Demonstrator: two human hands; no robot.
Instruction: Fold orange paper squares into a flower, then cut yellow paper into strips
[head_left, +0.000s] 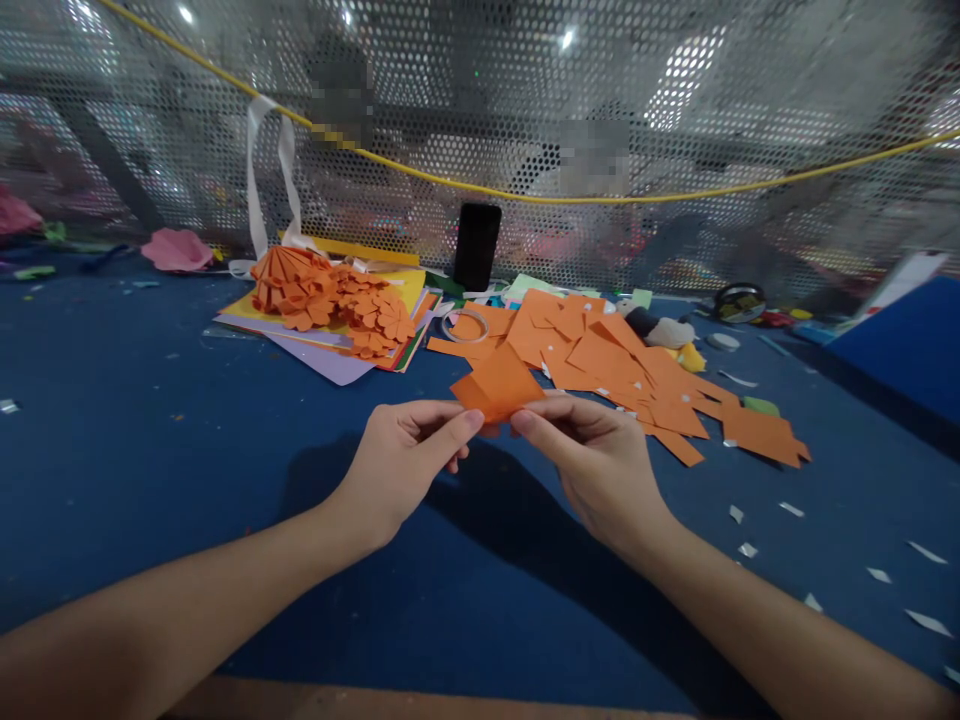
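Over the blue tabletop (187,450), the person pinched a small piece of folded orange paper (499,385) between 2 hands, the left hand (405,450) closed on its near left edge and the right hand (600,450) on its near right, thumbs on top. The piece was up off the surface, in front of a loose spread of orange sheets (600,350) that took up much of the space beyond and to the right. A ring of clear tape (465,341) lay at the spread's left end. Farther left, a cluster of orange paper flowers (315,300) sat on a stack of coloured sheets (334,365), with a white ribbon (256,180) looping up behind. A dark phone (478,248) stood upright near the perforated metal screen (420,100) at the back, where a yellow cord (480,190) sagged across. Pink paper (177,250) lay at the far left, a black roll (739,302) at the far right. A blue panel (907,340) closed in the right side, and white scraps (791,509) littered the surface near the right forearm.
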